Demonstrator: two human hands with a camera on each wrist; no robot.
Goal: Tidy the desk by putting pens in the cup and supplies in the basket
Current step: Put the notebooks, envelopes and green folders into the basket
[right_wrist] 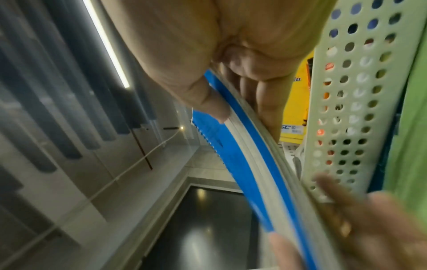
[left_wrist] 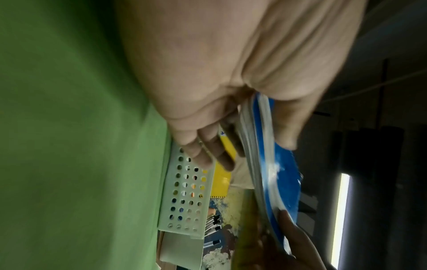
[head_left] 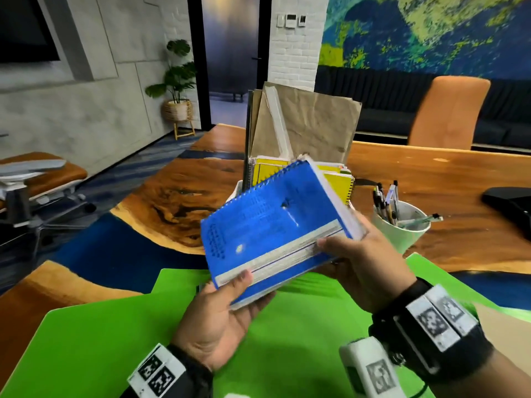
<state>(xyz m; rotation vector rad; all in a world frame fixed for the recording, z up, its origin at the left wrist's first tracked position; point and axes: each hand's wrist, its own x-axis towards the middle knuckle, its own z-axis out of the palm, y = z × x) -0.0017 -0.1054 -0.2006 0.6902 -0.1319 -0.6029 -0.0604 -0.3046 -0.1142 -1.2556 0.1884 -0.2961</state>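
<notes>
Both hands hold a stack of blue spiral notebooks (head_left: 275,228) tilted above the counter's (head_left: 402,168) near edge: the left hand (head_left: 218,320) and the right hand (head_left: 365,262) each clamp fingers on its near edge. Just behind stands the perforated basket (left_wrist: 184,197), with the cup (head_left: 402,225) of pens (head_left: 386,201) to its right.

I have the notebooks (head_left: 275,225) held at the centre, above the mat (head_left: 86,340) on the desk (head_left: 431,173). The basket (head_left: 234,191) stands just behind them at twelve o'clock. The cup (head_left: 402,228) with pens (head_left: 385,202) sits at two o'clock, right of the basket.
</notes>
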